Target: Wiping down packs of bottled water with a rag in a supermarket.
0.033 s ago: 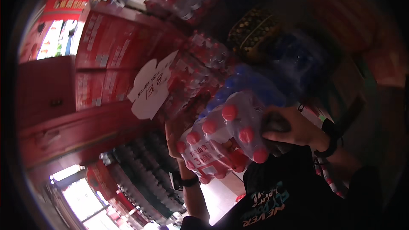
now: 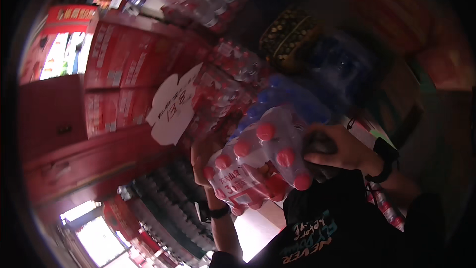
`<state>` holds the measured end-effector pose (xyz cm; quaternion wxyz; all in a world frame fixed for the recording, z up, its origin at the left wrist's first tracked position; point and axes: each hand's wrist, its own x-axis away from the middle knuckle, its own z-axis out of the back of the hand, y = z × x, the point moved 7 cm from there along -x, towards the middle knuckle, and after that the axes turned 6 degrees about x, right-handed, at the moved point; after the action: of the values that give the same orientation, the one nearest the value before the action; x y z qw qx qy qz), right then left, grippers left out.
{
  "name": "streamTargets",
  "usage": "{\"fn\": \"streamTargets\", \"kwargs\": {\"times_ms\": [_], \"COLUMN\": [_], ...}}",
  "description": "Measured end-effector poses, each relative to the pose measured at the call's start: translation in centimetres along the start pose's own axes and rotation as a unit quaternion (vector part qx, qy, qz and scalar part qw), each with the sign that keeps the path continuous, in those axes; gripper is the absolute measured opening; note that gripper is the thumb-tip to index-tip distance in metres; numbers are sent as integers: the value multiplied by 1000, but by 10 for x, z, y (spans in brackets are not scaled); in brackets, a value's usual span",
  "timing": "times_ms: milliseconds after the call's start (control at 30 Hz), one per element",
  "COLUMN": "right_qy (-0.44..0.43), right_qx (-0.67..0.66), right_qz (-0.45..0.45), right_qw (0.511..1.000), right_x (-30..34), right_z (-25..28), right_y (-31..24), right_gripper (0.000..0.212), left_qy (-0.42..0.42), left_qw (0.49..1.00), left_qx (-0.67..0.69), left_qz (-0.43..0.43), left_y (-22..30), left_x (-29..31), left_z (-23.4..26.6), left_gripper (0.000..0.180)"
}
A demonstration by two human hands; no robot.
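Note:
A clear shrink-wrapped pack of bottled water [image 2: 238, 181] with red caps is held up close to my body, its caps facing me. My left hand [image 2: 201, 161] grips the pack's left side, its fingers partly hidden behind the plastic. On the opposite side, my right hand [image 2: 342, 151] is closed on the wrap, thumb and fingers curled round a fold of film. Just beyond the held pack lies another pack with blue caps [image 2: 277, 97]. More red-capped bottle packs [image 2: 220, 92] are stacked farther off, beside a white cloud-shaped handwritten sign [image 2: 173, 104].
Red cartons [image 2: 121, 62] are piled at the left. A dark bundle with gold caps [image 2: 290, 34] and a blue wrapped pack [image 2: 342, 67] sit farther back. Rows of bottles [image 2: 166, 213] stand at lower left, near a bright doorway [image 2: 101, 238].
The surroundings have shifted slightly in view, the far stacks a little to the left. Both hands keep their hold on the pack.

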<state>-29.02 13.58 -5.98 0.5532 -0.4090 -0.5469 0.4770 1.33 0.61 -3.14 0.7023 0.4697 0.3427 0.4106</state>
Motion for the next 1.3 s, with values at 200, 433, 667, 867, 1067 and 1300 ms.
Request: {"fn": "streamTargets", "kwargs": {"times_ms": [200,433,667,867,1067,1300], "right_qy": [255,211,240,183,189,183], "right_qx": [-65,-21,-67,57,84,94], "right_qz": [116,197,-51,261,-6,294], "right_qw": [958,957,967,946,978,934], "right_x": [32,15,2,-15,-30,-52], "right_z": [3,-30,-18,-5,-3,12], "right_y": [-31,0,85,-19,87,-26], "right_gripper": [57,57,49,48,42,40], "left_qy": [-59,99,231,233,225,271], "left_qw": [998,947,884,894,902,889], "left_qx": [-30,119,244,194,186,194], "left_qz": [9,281,324,329,318,313], "left_y": [-17,-3,-17,-12,-14,-25], "left_x": [-28,52,76,72,73,81], "left_z": [9,21,13,1,7,17], "left_gripper": [55,62,59,60,58,57]}}
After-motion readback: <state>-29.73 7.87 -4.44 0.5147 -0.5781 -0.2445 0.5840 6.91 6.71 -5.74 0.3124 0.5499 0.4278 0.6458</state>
